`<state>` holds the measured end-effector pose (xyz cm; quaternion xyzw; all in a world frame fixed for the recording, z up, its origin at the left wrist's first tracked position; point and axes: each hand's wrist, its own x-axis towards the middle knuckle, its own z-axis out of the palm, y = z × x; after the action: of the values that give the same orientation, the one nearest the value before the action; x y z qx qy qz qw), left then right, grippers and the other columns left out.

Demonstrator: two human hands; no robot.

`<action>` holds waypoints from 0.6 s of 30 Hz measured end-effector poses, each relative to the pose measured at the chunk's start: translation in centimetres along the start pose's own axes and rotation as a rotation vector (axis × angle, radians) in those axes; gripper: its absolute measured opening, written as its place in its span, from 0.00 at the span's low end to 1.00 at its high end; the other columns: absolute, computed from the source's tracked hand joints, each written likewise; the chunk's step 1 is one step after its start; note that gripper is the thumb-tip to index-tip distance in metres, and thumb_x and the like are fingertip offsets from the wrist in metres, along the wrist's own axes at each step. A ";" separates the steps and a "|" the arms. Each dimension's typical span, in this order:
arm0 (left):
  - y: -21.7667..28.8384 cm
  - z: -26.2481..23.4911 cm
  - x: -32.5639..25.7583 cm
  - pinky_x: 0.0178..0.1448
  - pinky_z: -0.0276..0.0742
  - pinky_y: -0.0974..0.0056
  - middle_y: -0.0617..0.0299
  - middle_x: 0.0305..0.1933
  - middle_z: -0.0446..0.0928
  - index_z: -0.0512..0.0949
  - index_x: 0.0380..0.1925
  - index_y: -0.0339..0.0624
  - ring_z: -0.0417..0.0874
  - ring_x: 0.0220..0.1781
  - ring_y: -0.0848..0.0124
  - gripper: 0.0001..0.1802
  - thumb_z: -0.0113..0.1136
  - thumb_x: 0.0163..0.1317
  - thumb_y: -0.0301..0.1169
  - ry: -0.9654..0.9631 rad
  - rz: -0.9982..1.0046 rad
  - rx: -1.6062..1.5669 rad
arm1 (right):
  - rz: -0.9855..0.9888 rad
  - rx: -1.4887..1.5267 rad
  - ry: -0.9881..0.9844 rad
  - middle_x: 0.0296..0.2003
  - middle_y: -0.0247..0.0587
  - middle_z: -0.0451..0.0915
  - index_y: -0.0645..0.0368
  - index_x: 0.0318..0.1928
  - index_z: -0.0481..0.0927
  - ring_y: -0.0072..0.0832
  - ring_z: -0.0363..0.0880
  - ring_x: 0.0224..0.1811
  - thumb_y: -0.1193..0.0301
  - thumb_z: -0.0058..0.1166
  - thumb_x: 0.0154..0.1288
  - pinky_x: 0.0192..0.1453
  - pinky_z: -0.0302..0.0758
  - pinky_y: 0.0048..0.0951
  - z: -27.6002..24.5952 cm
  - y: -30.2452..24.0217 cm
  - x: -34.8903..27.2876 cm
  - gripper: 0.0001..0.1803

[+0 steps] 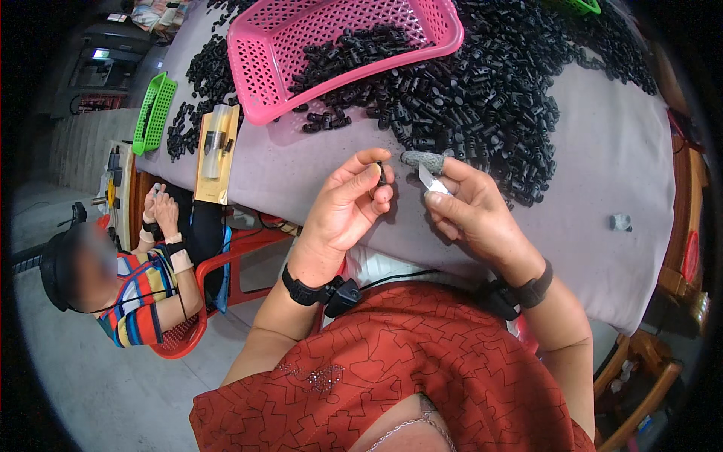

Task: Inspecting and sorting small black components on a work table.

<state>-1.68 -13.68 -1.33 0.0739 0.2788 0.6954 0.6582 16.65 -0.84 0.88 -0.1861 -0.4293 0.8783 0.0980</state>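
My left hand pinches a small black plastic piece between thumb and fingers, above the near part of the table. Just to its right, my right hand grips a small knife with a pale, pointed blade angled up toward the left. A grey wrap covers the tip of my right index finger. The blade and the black piece are a short gap apart. Beyond both hands spreads a big heap of similar black pieces. Fingers partly hide the piece and the knife's handle.
A pink basket with black pieces lies tilted on the cloth-covered table. At left are a green basket and a yellow card with clear packaging. A grey scrap lies right. Another person sits left on a red chair.
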 end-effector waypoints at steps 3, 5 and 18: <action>-0.1 0.1 0.1 0.46 0.84 0.66 0.56 0.45 0.79 0.75 0.53 0.35 0.82 0.40 0.70 0.16 0.57 0.68 0.28 -0.008 0.024 -0.011 | 0.023 -0.022 -0.002 0.24 0.25 0.69 0.65 0.63 0.68 0.12 0.59 0.18 0.78 0.49 0.69 0.21 0.57 0.15 -0.1 0.0 0.1 0.22; 0.0 0.9 0.0 0.47 0.84 0.66 0.57 0.45 0.79 0.74 0.56 0.34 0.82 0.41 0.70 0.17 0.56 0.69 0.28 0.059 0.022 0.048 | 0.022 -0.027 -0.004 0.25 0.26 0.69 0.64 0.63 0.68 0.12 0.59 0.18 0.78 0.48 0.70 0.21 0.57 0.15 -0.1 0.1 0.2 0.22; -1.3 0.2 0.4 0.46 0.82 0.70 0.61 0.43 0.78 0.65 0.66 0.38 0.81 0.42 0.73 0.26 0.56 0.68 0.27 0.015 -0.048 0.057 | 0.036 -0.071 -0.199 0.26 0.31 0.73 0.60 0.68 0.59 0.14 0.65 0.20 0.74 0.55 0.68 0.22 0.61 0.17 -0.2 0.2 -0.3 0.31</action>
<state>-0.47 -13.31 -1.90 0.0809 0.3052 0.6715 0.6704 17.00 -0.89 0.68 -0.1088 -0.4646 0.8782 0.0323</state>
